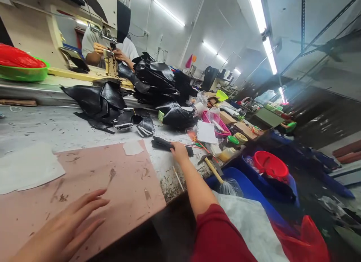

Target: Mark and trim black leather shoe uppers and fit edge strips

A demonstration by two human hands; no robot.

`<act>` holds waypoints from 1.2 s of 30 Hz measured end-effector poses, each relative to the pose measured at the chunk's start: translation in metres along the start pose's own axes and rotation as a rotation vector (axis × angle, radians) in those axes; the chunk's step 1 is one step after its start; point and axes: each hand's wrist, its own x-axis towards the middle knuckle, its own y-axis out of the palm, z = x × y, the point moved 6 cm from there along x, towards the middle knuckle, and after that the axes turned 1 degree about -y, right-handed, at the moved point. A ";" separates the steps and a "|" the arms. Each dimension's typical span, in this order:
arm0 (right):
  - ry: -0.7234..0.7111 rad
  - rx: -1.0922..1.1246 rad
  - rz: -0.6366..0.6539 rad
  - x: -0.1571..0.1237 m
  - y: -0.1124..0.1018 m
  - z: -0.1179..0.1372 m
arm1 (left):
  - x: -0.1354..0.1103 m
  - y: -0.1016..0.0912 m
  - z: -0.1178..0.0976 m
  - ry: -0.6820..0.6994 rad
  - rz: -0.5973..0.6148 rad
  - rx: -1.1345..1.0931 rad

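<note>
My right hand point(179, 152) reaches across the table and closes around a bundle of black strips point(161, 143), whose ends stick out on both sides of the fingers. My left hand point(75, 218) hovers low over a pinkish-brown board point(118, 179), fingers stretched out and nothing in them. A small white piece point(133, 148) lies at the board's upper right corner, and larger white sheets point(31, 168) cover its left side. Beyond the board are black leather-like pieces point(98, 100) and curved black parts with white-marked ends point(145, 121).
A hammer point(213, 169), a spiral notebook point(205, 132), a pink basket point(218, 122) and a green-lidded jar point(232, 140) crowd the right. Blue bins point(251, 194) stand below the table edge. Across the table, a person's hands point(120, 55) work at a sewing machine point(110, 62).
</note>
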 end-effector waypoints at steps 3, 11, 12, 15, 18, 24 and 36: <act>0.003 0.016 0.049 0.027 0.013 -0.006 | 0.026 0.023 -0.028 0.077 0.257 0.040; -0.029 0.215 0.105 0.026 0.013 -0.017 | 0.095 0.066 -0.078 0.283 0.386 0.059; -0.020 0.251 0.099 0.025 0.012 -0.020 | 0.108 0.077 -0.084 0.323 0.394 0.083; 0.003 0.363 0.058 0.021 0.011 -0.026 | 0.150 0.118 -0.098 0.446 0.420 0.285; 0.038 0.467 -0.053 0.018 0.008 -0.032 | 0.191 0.151 -0.109 0.475 0.411 0.394; 0.339 0.518 -0.567 -0.013 -0.061 -0.098 | 0.225 0.175 -0.116 0.371 0.419 0.390; 0.113 0.379 -0.372 -0.057 -0.096 -0.048 | 0.186 0.148 -0.089 -0.191 0.363 -0.146</act>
